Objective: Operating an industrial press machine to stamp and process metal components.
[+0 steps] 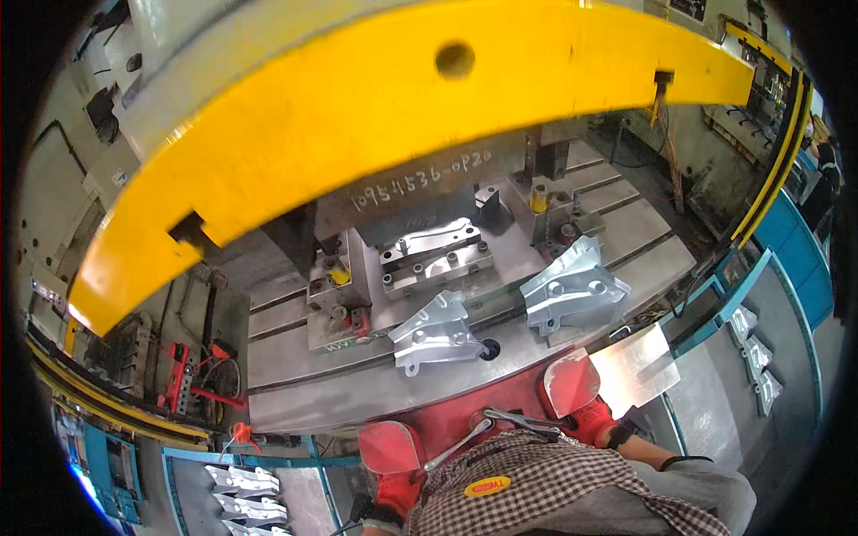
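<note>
Both my hands wear red gloves at the front of a press, at a red console (pixel 465 399). My left hand (pixel 399 489) is at the left red guard plate (pixel 390 446), its fingers hidden under it. At the matching right guard plate (pixel 572 382) is my right hand (pixel 593 422), its fingers hidden too. A wrench (pixel 460 444) and another metal tool (pixel 521 420) lie on the console between them. Beyond, two silver stamped metal brackets rest on the press bed, the left bracket (pixel 438 337) and the right bracket (pixel 572 290). Another shaped metal piece (pixel 431 239) sits on the lower die.
A large yellow press ram (pixel 357 116) spans above the die. To the right, a blue-edged table (pixel 715 420) bears several brackets; more stamped parts (pixel 250 500) lie in a tray at lower left. A flat metal sheet (pixel 636 368) lies by my right hand. Someone stands far right.
</note>
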The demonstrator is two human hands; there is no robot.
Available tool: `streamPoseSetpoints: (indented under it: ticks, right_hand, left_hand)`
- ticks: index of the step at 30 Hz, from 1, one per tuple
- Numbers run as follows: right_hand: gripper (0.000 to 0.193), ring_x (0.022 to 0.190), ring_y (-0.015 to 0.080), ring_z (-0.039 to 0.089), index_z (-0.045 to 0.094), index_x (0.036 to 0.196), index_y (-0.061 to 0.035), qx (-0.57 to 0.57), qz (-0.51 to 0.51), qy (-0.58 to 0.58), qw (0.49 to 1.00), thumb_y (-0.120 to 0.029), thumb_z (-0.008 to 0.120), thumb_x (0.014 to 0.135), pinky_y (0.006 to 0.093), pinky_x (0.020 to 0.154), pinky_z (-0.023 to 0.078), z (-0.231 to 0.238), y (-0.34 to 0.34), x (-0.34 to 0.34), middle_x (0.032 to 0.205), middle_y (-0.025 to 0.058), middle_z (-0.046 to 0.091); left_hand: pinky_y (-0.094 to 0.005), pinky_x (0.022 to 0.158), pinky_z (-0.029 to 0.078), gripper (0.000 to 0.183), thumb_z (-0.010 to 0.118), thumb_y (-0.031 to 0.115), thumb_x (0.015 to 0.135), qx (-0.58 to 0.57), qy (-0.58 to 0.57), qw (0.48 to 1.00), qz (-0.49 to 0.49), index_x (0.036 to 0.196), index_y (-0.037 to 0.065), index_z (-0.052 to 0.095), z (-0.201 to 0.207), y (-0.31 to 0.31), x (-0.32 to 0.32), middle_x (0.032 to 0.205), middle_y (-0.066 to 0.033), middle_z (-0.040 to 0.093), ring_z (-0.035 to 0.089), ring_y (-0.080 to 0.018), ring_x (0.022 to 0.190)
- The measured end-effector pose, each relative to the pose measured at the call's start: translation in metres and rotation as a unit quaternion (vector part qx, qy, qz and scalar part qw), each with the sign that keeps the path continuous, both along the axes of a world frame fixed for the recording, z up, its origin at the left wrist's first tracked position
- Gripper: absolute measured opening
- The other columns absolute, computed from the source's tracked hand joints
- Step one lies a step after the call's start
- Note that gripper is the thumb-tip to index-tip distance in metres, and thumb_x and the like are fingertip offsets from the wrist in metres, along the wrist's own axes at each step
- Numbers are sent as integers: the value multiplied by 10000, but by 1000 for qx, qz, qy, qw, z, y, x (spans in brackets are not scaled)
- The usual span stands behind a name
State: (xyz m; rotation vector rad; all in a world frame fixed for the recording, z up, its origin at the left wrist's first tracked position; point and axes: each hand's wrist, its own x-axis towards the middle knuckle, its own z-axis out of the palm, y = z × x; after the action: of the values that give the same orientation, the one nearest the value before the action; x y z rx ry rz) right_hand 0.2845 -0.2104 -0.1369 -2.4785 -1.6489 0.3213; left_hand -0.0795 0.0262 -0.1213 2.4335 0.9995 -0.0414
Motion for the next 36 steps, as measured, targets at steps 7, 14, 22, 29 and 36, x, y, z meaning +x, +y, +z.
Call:
streamPoseSetpoints:
  ticks: [7,14,22,29,36]
  right_hand:
    - [462,1051,330,524,598,1065,-156,54,-4,-15,998,-474,588,730,462,915,381,-4,0,-1,1112,118,584]
    - [453,1041,320,546,597,1091,-155,-45,-53,147,987,-463,582,760,421,879,432,23,-5,0,1092,126,598]
    - [274,827,283,631,638,1012,-95,85,-105,260,956,-298,569,840,360,734,489,53,-3,6,916,136,646]
    - [276,793,344,609,577,974,-55,208,-211,360,885,-303,534,861,406,686,478,6,40,7,866,183,617]
    - [184,633,186,627,579,918,-44,206,-211,292,910,-211,507,889,317,573,490,5,40,8,691,83,625]
  left_hand:
    - [-505,901,359,392,555,390,823,44,-26,999,-19,1069,86,581,30,-6,11,1116,-156,579,500,-381,1075]
    - [-497,900,375,392,552,379,822,24,-12,999,-42,1095,100,587,2,5,1,1134,-155,577,506,-377,1077]
    - [-338,707,477,393,529,379,896,-356,31,934,27,1097,44,575,63,49,7,989,-90,640,611,-203,862]
    - [-366,672,469,378,495,399,918,-214,-243,937,132,991,36,576,82,151,136,796,-86,639,609,-200,739]
    - [-438,748,462,294,531,339,878,57,-143,980,125,996,71,564,99,216,249,955,-203,614,589,-381,912]
